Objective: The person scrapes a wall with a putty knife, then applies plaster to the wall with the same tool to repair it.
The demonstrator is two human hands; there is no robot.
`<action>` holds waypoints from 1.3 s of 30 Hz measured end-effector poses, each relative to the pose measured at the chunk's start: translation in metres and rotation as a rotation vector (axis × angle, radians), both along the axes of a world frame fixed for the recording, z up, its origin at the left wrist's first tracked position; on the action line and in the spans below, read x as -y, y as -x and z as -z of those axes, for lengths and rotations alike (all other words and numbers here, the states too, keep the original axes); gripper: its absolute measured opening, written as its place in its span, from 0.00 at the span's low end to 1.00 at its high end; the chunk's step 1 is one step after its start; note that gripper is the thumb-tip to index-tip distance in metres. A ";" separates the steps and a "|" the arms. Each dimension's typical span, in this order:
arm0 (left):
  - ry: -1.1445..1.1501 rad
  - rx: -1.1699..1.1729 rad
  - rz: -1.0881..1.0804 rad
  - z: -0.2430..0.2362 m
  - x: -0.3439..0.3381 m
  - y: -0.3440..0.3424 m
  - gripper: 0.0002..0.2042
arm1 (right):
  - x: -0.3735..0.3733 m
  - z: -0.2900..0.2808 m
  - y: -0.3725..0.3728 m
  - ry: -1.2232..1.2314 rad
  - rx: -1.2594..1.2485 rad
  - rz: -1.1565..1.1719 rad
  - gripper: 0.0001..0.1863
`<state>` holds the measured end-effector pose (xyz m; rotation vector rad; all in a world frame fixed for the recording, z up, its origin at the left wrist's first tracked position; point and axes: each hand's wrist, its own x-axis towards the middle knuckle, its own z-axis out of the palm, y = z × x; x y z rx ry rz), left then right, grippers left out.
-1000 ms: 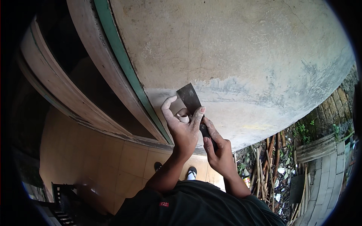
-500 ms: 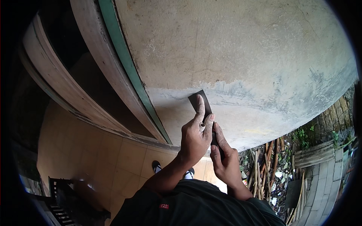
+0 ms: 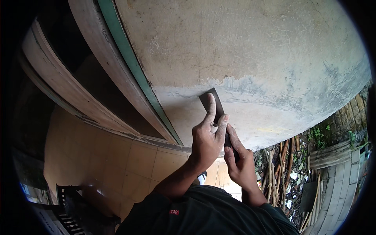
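Observation:
A dark, flat-bladed scraper [image 3: 220, 105] lies tilted against the wall [image 3: 250, 55], its blade end at the ragged lower edge of the beige coat, where whitish filler begins. My left hand [image 3: 207, 143] presses on the blade with a stretched, dusty finger and grips its side. A small pale tube-like thing [image 3: 214, 127] sits between that hand's fingers; its kind is unclear. Lower down, my right hand [image 3: 242, 166] is closed round the scraper's handle, most of which the fingers hide.
Left of the wall stands a wooden frame with a green strip [image 3: 131, 66]. Tan floor tiles [image 3: 137, 162] lie below, with a dark slatted piece of furniture [image 3: 74, 207] at lower left. Sticks [image 3: 282, 164], litter and grey paving [image 3: 337, 192] are at the right.
The scraper and both hands appear slightly higher and further right in the view. The whole view has shifted a little too, and one foot is now hidden behind my left arm.

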<state>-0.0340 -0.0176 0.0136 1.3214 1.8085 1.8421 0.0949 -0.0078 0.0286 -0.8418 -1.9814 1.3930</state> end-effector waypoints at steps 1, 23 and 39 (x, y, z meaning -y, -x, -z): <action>0.105 0.049 0.033 -0.002 0.002 -0.001 0.25 | 0.000 0.000 0.002 -0.002 0.001 0.006 0.26; 0.042 -0.103 0.043 -0.005 -0.003 0.009 0.25 | 0.012 0.016 0.017 -0.274 -0.063 0.194 0.29; -0.289 -0.080 -0.121 -0.009 -0.029 -0.023 0.25 | -0.019 -0.007 -0.017 -0.272 -0.072 0.041 0.28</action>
